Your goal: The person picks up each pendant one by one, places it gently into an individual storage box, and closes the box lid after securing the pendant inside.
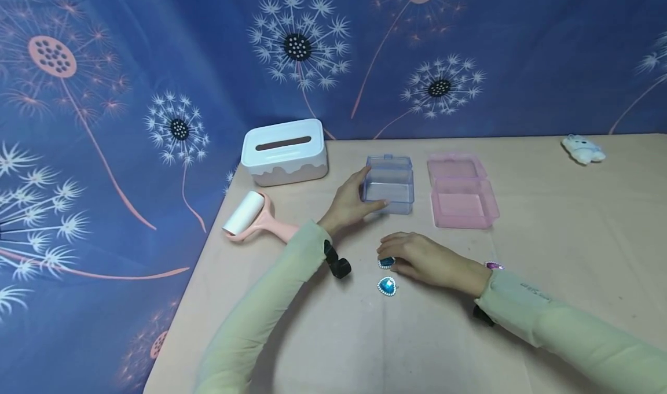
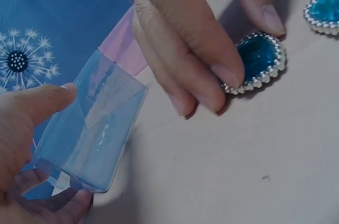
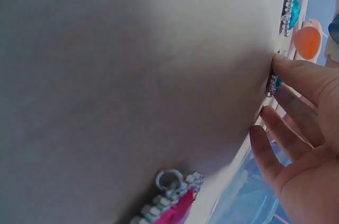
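Blue gems: one [image 1: 387, 262] lies on the table [image 1: 573, 255] pinched between the right hand's [image 1: 427, 261] thumb and fingers, another [image 1: 387, 286] just beside it. Left hand [image 1: 346, 206] grips the clear blue box [image 1: 389, 186], thumb on its near side; a pink box [image 1: 461, 191] stands beside it.

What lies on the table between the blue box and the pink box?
Nothing: in the head view, only bare table shows between the blue box and the pink box.
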The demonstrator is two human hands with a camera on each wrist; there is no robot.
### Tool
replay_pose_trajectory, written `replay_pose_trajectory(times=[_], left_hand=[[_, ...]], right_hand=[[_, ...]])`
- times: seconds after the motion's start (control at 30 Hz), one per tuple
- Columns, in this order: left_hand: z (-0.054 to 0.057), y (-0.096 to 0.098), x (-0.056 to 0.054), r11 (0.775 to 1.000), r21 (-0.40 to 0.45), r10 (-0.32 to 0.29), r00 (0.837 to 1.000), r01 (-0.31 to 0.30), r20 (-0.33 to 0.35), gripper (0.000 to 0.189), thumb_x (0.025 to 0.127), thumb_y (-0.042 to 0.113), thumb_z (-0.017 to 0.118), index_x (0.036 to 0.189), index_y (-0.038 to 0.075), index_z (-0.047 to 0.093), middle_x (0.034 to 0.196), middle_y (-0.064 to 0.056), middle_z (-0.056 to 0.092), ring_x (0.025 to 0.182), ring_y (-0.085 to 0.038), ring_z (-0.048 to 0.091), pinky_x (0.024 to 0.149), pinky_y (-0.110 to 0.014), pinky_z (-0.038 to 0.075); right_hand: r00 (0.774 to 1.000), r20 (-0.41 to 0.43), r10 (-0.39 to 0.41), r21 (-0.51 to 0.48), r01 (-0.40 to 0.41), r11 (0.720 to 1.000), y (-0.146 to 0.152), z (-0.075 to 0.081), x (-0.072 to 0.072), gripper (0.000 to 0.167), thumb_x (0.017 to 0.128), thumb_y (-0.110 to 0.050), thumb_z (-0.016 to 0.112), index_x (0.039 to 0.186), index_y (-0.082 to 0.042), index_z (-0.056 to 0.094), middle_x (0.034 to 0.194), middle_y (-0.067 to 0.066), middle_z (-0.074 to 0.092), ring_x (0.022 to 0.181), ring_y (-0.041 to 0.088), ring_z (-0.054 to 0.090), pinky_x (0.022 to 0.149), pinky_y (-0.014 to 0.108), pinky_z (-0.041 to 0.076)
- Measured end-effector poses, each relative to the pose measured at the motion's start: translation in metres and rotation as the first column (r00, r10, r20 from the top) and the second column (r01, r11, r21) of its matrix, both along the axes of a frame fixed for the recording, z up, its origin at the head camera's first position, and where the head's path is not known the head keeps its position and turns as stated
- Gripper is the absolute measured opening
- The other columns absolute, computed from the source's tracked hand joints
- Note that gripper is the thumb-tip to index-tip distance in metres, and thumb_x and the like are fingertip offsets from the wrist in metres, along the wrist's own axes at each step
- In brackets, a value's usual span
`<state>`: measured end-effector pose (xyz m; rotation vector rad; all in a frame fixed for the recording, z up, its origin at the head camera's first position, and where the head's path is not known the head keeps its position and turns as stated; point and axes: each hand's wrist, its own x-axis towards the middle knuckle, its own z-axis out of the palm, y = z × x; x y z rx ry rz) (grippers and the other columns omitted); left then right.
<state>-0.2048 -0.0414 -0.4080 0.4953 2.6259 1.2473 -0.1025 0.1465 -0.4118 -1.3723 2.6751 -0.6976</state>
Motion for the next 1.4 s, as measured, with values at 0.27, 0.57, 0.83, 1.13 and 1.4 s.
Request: replay_pose_trajectory(times=[0.27, 0.57, 0.83, 1.13, 1.4], left_hand=[[0.001, -0.002, -0.007, 1.0, -0.004, 0.016, 1.0, -0.016, -0.02, 0.096, 0.075, 0.033, 0.084, 0.151, 0.008, 0.03, 0.148, -0.013, 0.046, 0.135, -0.027, 0.047, 0.108, -0.035, 0.043], [0.004, -0.005, -0.012, 1.0, 0.016, 0.015, 1.0, -0.015, 0.004, 0.097, 0.072, 0.033, 0.087, 0.149, 0.009, 0.033, 0.141, -0.013, 0.053, 0.13, -0.029, 0.052, 0.102, -0.037, 0.049], [0.005, -0.004, -0.015, 1.0, 0.002, -0.004, 1.0, 0.004, 0.005, 0.095, 0.072, 0.031, 0.086, 0.148, 0.012, 0.034, 0.145, -0.007, 0.049, 0.129, -0.028, 0.053, 0.098, -0.033, 0.052], [0.003, -0.003, -0.012, 1.0, 0.022, -0.005, 1.0, 0.005, 0.013, 0.095, 0.071, 0.031, 0.087, 0.148, 0.011, 0.035, 0.148, -0.008, 0.046, 0.13, -0.028, 0.053, 0.098, -0.033, 0.051], [0.005, -0.006, -0.013, 1.0, -0.011, -0.007, 1.0, 0.007, -0.004, 0.097, 0.071, 0.035, 0.087, 0.149, 0.011, 0.034, 0.149, -0.005, 0.045, 0.132, -0.026, 0.05, 0.102, -0.036, 0.049]], right_hand=[[1.0, -0.006, -0.011, -0.03, 0.011, 1.0, -0.002, -0.001, 0.0, 0.021, 0.085, -0.011, 0.073, 0.106, -0.009, 0.07, 0.106, -0.002, 0.069, 0.107, 0.016, 0.062, 0.095, 0.036, 0.051], [0.993, -0.109, -0.034, -0.181, 0.014, 0.983, 0.005, 0.015, 0.0, 0.026, 0.082, -0.008, 0.075, 0.107, -0.008, 0.07, 0.111, 0.003, 0.069, 0.104, 0.018, 0.065, 0.088, 0.035, 0.056], [0.972, -0.223, -0.07, -0.305, -0.001, 0.952, 0.014, 0.048, -0.019, 0.034, 0.074, 0.002, 0.078, 0.106, -0.005, 0.071, 0.108, 0.008, 0.07, 0.097, 0.022, 0.069, 0.081, 0.028, 0.056], [0.935, -0.283, -0.215, -0.377, 0.097, 0.921, 0.015, 0.076, -0.046, 0.034, 0.073, 0.004, 0.079, 0.105, -0.002, 0.07, 0.103, 0.009, 0.073, 0.078, 0.016, 0.068, 0.071, 0.011, 0.048], [0.926, -0.168, -0.337, -0.385, 0.253, 0.888, 0.007, 0.074, -0.066, 0.029, 0.081, 0.001, 0.074, 0.11, -0.003, 0.068, 0.113, 0.015, 0.07, 0.082, 0.026, 0.072, 0.071, 0.034, 0.057]])
